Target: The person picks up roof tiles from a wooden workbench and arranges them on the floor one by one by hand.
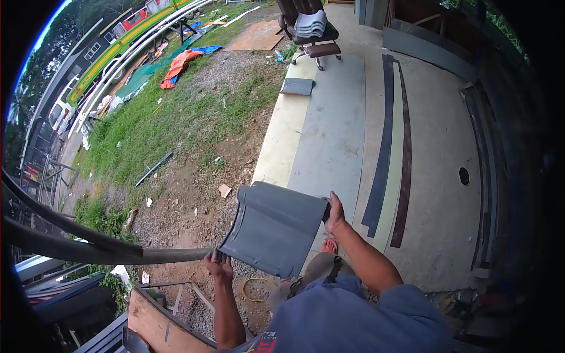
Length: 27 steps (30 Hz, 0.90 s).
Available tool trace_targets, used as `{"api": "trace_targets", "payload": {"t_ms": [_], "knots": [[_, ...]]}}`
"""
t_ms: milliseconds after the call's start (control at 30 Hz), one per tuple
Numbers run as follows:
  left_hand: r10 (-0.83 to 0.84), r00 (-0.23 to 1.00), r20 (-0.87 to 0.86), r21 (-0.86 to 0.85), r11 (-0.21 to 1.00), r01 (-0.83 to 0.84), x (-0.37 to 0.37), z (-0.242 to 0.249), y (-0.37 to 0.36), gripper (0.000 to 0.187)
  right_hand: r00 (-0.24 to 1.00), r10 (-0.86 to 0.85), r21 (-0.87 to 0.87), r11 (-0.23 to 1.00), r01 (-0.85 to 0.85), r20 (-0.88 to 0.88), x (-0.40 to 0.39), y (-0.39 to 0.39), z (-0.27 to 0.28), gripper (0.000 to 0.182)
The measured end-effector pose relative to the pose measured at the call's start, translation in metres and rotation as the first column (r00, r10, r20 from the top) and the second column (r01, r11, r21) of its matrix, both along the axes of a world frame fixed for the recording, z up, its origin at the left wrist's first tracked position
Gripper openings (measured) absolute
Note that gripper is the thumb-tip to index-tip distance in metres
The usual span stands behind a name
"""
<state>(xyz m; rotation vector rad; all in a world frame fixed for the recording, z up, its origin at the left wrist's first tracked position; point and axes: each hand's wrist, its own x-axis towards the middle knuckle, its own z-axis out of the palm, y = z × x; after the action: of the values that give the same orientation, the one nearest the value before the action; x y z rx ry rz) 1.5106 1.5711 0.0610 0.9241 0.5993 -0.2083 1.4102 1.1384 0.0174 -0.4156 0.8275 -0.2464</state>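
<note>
A dark grey curved sheet [271, 226] with bent edges is held up in front of my body, between my two hands. My left hand [219, 266] grips its lower left corner, close to the end of a long grey bar [170, 255]. At the sheet's right edge, my right hand [335, 213] is closed round the side, its thumb pointing up. A smaller grey piece [298, 86] lies on the pale sheet farther ahead.
An office chair [309, 35] carrying stacked grey pieces [310, 25] stands at the top. Long dark strips [381, 147] lie on the concrete at right. A yellow ring [259, 289] and a wooden board [162, 323] are at lower left. Grass and gravel lie left.
</note>
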Motion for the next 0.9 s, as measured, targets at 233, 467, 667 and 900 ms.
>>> {"api": "trace_targets", "payload": {"t_ms": [233, 467, 667, 900], "knots": [[-0.219, 0.975, 0.041, -0.134, 0.966, 0.222, 0.091, 0.007, -0.165, 0.064, 0.980, -0.080, -0.068, 0.993, 0.093, 0.180, 0.023, -0.162, 0.098, 0.054], [-0.224, 0.972, 0.070, -0.196, 0.953, 0.233, 0.197, -0.006, -0.264, 0.061, 0.984, -0.088, -0.068, 0.993, 0.099, 0.152, 0.112, -0.250, 0.094, 0.072], [-0.155, 0.988, 0.003, -0.230, 0.961, 0.152, 0.339, -0.058, -0.333, 0.062, 0.995, -0.022, -0.086, 0.996, 0.031, 0.097, 0.262, -0.323, 0.075, 0.084], [-0.126, 0.991, -0.037, -0.175, 0.978, 0.117, 0.480, -0.065, -0.366, 0.066, 0.998, 0.049, -0.027, 0.998, -0.049, -0.030, 0.426, -0.365, 0.074, 0.090]]}}
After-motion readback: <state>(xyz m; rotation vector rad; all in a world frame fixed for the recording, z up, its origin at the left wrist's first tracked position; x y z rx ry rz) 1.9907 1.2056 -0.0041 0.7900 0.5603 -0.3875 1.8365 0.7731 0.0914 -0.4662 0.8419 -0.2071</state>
